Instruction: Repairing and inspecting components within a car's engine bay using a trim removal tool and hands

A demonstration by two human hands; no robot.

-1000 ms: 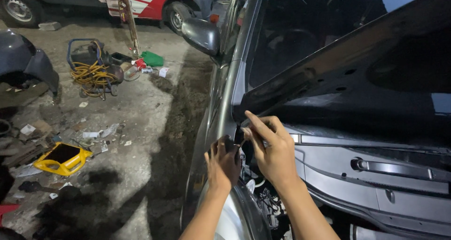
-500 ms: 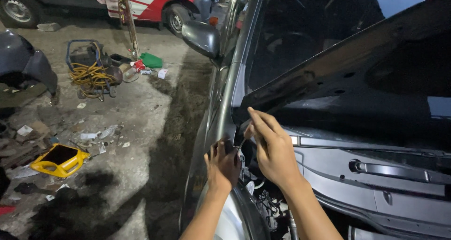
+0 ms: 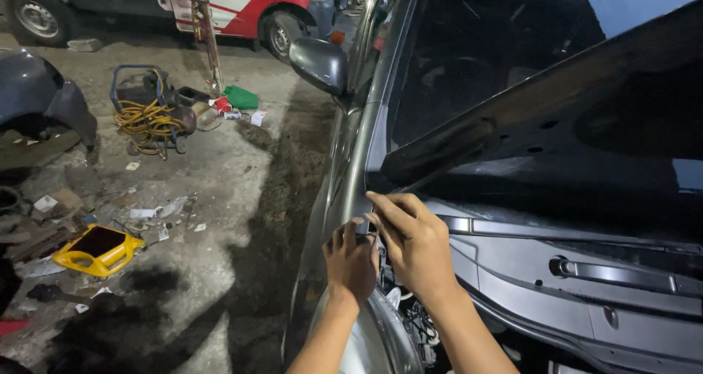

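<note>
glossy painted metal fender [image 3: 370, 337], matt grey plastic cowl [image 3: 527, 271], rough concrete floor [image 3: 220, 198]

Both hands meet at the hood hinge corner of a grey car [image 3: 344, 191]. The left hand [image 3: 351, 260] presses its fingers on the fender edge; the right hand [image 3: 416, 243] touches it at 3 o'clock, fingers curled over the corner. The raised hood [image 3: 556, 103] slants at 1 o'clock, a wiper [image 3: 622, 275] lies at 3, and a yellow tray [image 3: 95, 249] sits on the floor at 9.

Grey concrete floor [image 3: 242, 198], stained dark and littered with scraps, under dim artificial light. On it: yellow tray [image 3: 97, 249], coiled yellow hose on a small cart [image 3: 149, 119], green bag [image 3: 241, 97], dark detached body panel [image 3: 40, 92]. Behind: red-and-white vehicle [image 3: 242, 4].
</note>
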